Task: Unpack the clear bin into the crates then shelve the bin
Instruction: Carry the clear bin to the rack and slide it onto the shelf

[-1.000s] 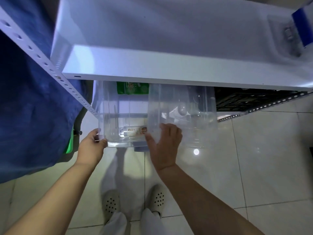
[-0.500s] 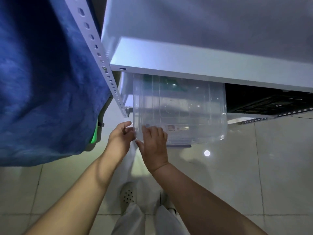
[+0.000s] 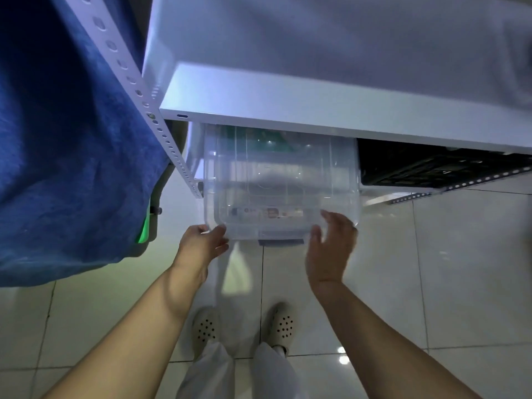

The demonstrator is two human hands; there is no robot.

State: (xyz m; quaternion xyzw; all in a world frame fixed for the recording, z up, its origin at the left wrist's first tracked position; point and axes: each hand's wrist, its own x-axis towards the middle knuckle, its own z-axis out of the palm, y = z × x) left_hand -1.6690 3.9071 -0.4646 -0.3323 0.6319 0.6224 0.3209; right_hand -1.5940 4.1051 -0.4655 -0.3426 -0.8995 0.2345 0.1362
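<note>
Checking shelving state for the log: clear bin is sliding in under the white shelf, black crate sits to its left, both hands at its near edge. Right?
Not quite: the black crate sits to the right of the clear bin, not the left, as the head view shows. The rest holds: the bin is partly under the white shelf, with the left hand and right hand at its near edge.

One head-worn camera looks steeply down from close above the shelf (image 3: 316,110), over both forearms to the floor (image 3: 431,269) and the wearer's shoes (image 3: 283,326).
</note>
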